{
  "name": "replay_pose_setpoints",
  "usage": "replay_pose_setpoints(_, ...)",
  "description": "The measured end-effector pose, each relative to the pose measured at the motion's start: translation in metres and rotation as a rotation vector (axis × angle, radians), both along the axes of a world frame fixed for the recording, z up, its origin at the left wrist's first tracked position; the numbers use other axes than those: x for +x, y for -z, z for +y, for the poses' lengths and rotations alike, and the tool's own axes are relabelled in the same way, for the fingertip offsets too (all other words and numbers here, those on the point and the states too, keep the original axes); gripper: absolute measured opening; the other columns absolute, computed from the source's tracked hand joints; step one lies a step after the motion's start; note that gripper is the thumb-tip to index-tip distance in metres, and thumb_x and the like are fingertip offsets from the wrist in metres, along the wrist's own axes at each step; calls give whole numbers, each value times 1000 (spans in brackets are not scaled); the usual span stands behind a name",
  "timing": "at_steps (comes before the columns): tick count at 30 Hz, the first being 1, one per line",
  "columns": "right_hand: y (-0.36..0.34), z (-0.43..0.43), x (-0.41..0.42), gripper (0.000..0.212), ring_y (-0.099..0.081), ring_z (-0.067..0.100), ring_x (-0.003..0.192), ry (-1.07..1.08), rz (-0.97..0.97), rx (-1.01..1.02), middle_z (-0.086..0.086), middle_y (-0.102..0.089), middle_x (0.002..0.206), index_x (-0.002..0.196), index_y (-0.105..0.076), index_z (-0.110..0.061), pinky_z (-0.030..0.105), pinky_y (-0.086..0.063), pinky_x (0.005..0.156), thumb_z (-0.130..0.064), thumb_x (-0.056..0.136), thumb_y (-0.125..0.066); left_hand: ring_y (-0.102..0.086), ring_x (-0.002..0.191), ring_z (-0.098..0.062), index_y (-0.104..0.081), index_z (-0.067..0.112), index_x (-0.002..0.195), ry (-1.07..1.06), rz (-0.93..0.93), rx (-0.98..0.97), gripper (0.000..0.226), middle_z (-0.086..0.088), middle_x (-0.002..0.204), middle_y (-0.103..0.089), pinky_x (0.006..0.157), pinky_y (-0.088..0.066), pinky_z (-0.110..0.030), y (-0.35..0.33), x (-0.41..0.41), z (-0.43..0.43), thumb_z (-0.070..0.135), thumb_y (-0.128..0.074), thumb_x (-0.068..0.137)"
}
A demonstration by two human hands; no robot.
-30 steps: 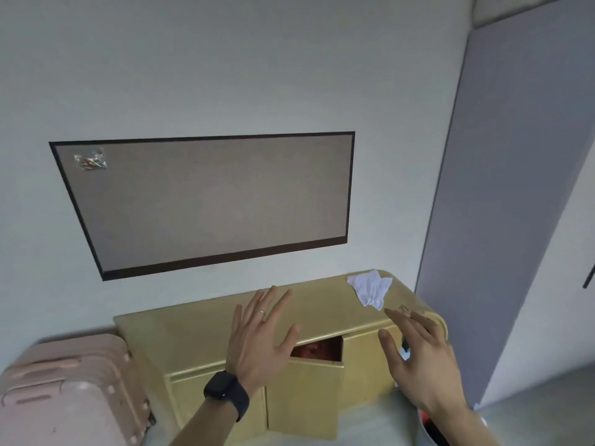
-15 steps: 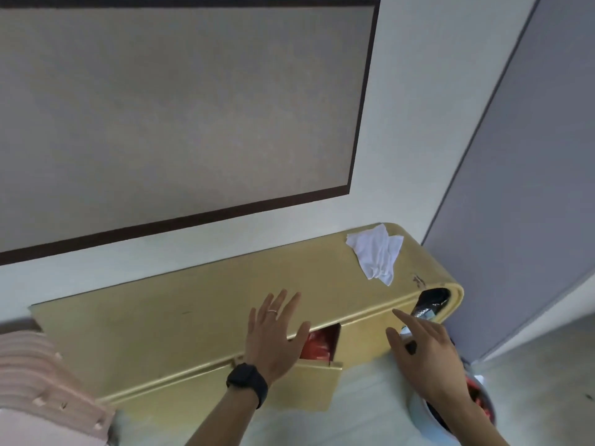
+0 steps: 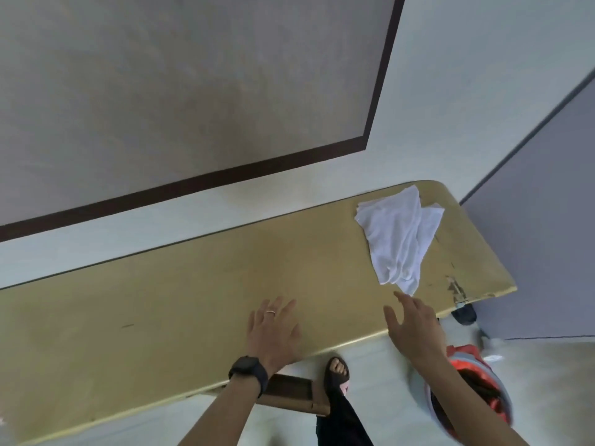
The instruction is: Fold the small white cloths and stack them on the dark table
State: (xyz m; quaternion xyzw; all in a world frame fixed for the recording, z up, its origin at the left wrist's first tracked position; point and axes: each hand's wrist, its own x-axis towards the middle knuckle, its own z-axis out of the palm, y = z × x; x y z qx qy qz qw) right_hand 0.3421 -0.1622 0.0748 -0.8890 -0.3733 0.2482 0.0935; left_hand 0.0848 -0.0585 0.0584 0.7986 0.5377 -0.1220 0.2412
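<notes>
A crumpled white cloth lies on the right end of a yellow wooden cabinet top. My right hand hovers open over the cabinet's front edge, its fingertips just below the cloth's lower corner, not touching it. My left hand, with a ring and a black wrist watch, is spread open over the middle of the cabinet top, holding nothing. No dark table is in view.
A brown-framed board hangs on the wall behind the cabinet. A grey panel stands at the right. Below the front edge are an open cabinet door, my sandalled foot and a bin with red contents.
The view has tilted down and closed in on the cabinet. Both hands have moved forward over its top, the right one reaching close to the white cloth.
</notes>
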Motion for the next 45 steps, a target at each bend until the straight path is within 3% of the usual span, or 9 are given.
replay_pose_setpoints(6, 59, 78, 58, 48, -57, 39, 109, 85, 20, -32, 16, -57, 126, 135, -51, -15, 46, -49, 87, -40, 94, -56, -6, 152, -23, -17, 41, 155, -7, 33, -69, 58, 5, 165, -10, 122, -6, -48, 59, 43, 47, 51, -36, 101)
replay_pose_setpoints(12, 95, 92, 65, 33, -52, 33, 103, 84, -50, -84, 4, -53, 118, 120, -52, -22, 45, -50, 78, -43, 95, -53, 23, 147, -15, 11, 47, 152, 11, 75, -75, 66, 17, 154, 34, 114, 14, -58, 103, 43, 46, 62, -25, 99)
replay_pose_setpoints(16, 97, 90, 67, 19, -57, 29, 91, 171, -16, 47, 2, -59, 105, 109, -58, -25, 40, -49, 73, -37, 96, -51, 32, 142, -12, 20, 49, 148, 20, 40, -101, 68, 17, 153, 39, 110, 21, -57, 107, 40, 45, 70, -8, 89)
replay_pose_setpoints(23, 18, 110, 53, 13, -61, 9, 77, 323, 59, 476, -2, -63, 96, 101, -72, -25, 30, -49, 74, -24, 95, -60, -4, 152, -25, -14, 33, 155, -83, -99, -249, 65, -4, 165, -9, 122, -10, -51, 64, 47, 67, 41, -46, 100)
replay_pose_setpoints(27, -62, 125, 29, 13, -61, -2, 73, 205, 23, 598, -9, -63, 93, 95, -74, -30, 11, -44, 71, -21, 93, -64, -26, 144, -21, -27, 30, 152, -92, -378, -67, 64, 0, 157, -32, 118, -22, -38, 3, 59, 87, 44, -53, 95)
replay_pose_setpoints(32, -154, 126, -23, 17, -61, 5, 77, 36, 137, 566, -10, -69, 80, 84, -73, -26, 5, -41, 64, -19, 94, -61, -41, 132, -8, -40, 36, 144, -17, -679, 121, 59, 13, 146, -45, 110, -35, -29, -99, 56, 104, 50, -58, 90)
replay_pose_setpoints(35, -184, 120, -60, 12, -63, 7, 71, 1, 271, 593, -2, -72, 76, 89, -75, -21, 7, -42, 60, -15, 92, -64, -43, 127, -3, -45, 41, 139, 22, -670, 124, 55, 19, 140, -49, 107, -35, -27, -137, 29, 95, 57, -59, 88)
replay_pose_setpoints(40, -188, 103, -120, 18, -68, 2, 75, -136, 447, 467, -19, -73, 81, 99, -72, -34, 10, -46, 60, -20, 88, -71, -49, 118, 3, -57, 44, 126, -41, -696, 120, 38, 27, 125, -59, 101, -37, -21, -146, -33, 72, 58, -54, 90)
replay_pose_setpoints(45, -181, 97, -174, 21, -67, -2, 78, -247, 442, 434, -23, -72, 85, 98, -72, -35, 11, -48, 68, -18, 85, -73, -59, 91, -10, -65, 35, 109, 1, -601, 255, 29, 14, 99, -70, 82, -47, -30, -146, -89, 61, 46, -43, 94)
